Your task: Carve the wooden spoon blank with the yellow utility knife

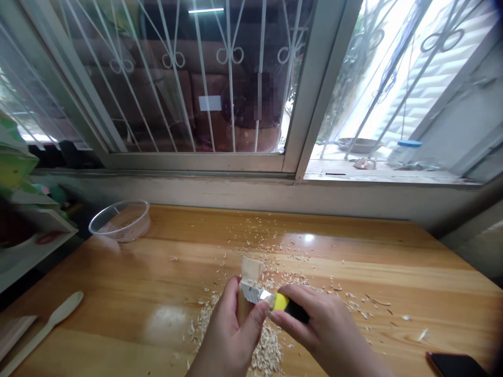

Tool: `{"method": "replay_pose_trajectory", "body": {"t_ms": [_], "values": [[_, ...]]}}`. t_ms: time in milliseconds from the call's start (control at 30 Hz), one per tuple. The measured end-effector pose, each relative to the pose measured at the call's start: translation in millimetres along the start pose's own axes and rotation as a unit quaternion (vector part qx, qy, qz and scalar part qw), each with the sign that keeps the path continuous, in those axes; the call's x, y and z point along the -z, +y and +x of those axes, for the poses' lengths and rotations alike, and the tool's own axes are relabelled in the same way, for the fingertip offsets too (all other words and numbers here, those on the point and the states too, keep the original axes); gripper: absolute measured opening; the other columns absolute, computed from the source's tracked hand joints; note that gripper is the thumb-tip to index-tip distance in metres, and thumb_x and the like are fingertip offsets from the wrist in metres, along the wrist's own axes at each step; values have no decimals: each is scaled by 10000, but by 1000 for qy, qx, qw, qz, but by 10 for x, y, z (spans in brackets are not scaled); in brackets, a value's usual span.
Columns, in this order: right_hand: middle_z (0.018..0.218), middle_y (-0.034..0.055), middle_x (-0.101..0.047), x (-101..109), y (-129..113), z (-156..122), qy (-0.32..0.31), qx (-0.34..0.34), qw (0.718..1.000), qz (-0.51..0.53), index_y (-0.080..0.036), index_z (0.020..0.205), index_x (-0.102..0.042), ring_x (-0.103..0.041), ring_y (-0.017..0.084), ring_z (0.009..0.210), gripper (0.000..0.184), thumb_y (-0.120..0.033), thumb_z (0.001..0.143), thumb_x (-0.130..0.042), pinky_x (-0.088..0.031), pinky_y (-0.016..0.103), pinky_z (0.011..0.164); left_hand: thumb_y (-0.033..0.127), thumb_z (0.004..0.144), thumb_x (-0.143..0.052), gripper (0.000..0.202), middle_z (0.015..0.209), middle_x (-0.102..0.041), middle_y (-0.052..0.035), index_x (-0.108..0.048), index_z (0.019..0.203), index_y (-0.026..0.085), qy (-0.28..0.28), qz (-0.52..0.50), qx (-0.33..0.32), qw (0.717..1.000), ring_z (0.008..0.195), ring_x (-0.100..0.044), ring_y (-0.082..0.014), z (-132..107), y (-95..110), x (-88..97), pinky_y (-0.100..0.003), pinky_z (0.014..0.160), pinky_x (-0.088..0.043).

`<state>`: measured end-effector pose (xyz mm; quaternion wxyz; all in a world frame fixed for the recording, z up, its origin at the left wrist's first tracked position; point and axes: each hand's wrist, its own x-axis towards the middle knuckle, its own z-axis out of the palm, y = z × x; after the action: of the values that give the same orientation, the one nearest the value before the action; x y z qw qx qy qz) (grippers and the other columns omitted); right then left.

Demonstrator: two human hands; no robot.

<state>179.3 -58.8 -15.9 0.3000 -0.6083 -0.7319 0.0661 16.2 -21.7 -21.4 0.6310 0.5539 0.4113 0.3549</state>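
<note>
My left hand (236, 324) is wrapped round a pale piece of wood (251, 268), whose squared end sticks up beyond the fingers. In my right hand (320, 319) is a utility knife (281, 302) with a yellow and black handle. Its silver blade lies across the wood, and my left thumb rests near the base of the blade. The lower part of the wood is hidden by my left hand. Below and around both hands, wood shavings (268, 352) lie heaped and scattered on the wooden table (129, 293).
A clear plastic bowl (121, 222) stands at the table's back left. A wooden spoon (65, 310) lies at the left beside a flat wooden piece (15, 335). At the front right corner is a dark phone (456, 365). A barred window (196, 162) runs behind the table.
</note>
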Motion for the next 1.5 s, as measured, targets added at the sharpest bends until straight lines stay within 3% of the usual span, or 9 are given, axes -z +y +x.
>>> {"method": "replay_pose_trajectory", "body": {"t_ms": [133, 600, 733, 800, 933, 1033, 1300, 1400, 1500], "values": [[551, 0, -598, -18, -14, 10, 51, 19, 998, -31, -198, 694, -597, -529, 124, 423, 521, -607, 899, -348, -338, 236, 403, 516, 770, -606, 361, 647, -517, 25, -511, 858, 179, 19, -6, -2, 1000, 595, -489, -119, 17, 2, 18, -218, 525, -341], [556, 18, -588, 13, 42, 37, 31, 26, 999, -17, -193, 696, -596, -509, 131, 446, 493, -616, 870, -411, -332, 248, 426, 510, 816, -532, 338, 799, -607, -47, -510, 894, 183, 39, 105, -6, 994, 775, -566, -203, -36, 63, 12, -291, 700, -407], [574, 10, -558, 7, 53, 48, -20, -10, 995, 96, -197, 716, -586, -476, 119, 485, 432, -589, 853, -468, -335, 245, 454, 534, 776, -583, 406, 777, -603, -38, -520, 947, 171, 0, 60, 9, 998, 760, -568, -187, 8, 84, 39, -279, 681, -421], [543, -18, -489, -10, 95, 48, -56, -76, 967, 237, -203, 705, -560, -423, 95, 458, 447, -603, 861, -434, -316, 225, 429, 551, 731, -630, 506, 743, -592, -24, -513, 1034, 163, -33, 31, 22, 999, 690, -560, -161, 28, 103, 74, -254, 619, -421], [484, -75, -351, -78, 227, 51, -72, -246, 830, 496, -202, 701, -513, -247, 40, 349, 539, -699, 836, -351, -191, 193, 340, 669, 723, -536, 592, 590, -529, 37, -507, 1021, 158, -88, 8, 94, 992, 401, -392, -61, 60, 125, 163, -173, 374, -286], [551, -75, -400, -126, 260, 65, -57, -275, 772, 570, -195, 767, -529, -241, 9, 361, 502, -693, 789, -471, -176, 178, 353, 733, 769, -335, 618, 461, -477, 67, -512, 935, 164, -106, 9, 133, 985, 299, -285, -44, 79, 108, 184, -153, 288, -176], [579, -81, -461, -144, 19, 92, -147, -227, 753, 600, -216, 1001, -526, -271, 4, 373, 359, -477, 781, -640, -151, 182, 357, 439, 719, -648, 290, 536, -505, 43, -574, 735, 159, -114, 129, 99, 980, 401, -424, -66, 39, 122, 83, -170, 374, -341], [574, -43, -544, -122, 9, 100, -113, -261, 764, 580, -188, 942, -533, -287, 16, 386, 358, -459, 744, -657, -159, 191, 368, 279, 590, -768, 385, 665, -594, 10, -546, 889, 180, -42, 62, 76, 994, 549, -535, -119, 46, 147, 114, -186, 449, -392], [586, -25, -581, -127, 15, 112, -54, -296, 763, 572, -195, 898, -508, -287, 24, 392, 364, -461, 706, -666, -176, 197, 380, 359, 646, -734, 551, 978, -630, -77, -454, 1093, 199, 70, -56, -7, 996, 712, -593, -163, 94, 155, 185, -189, 444, -406]]}}
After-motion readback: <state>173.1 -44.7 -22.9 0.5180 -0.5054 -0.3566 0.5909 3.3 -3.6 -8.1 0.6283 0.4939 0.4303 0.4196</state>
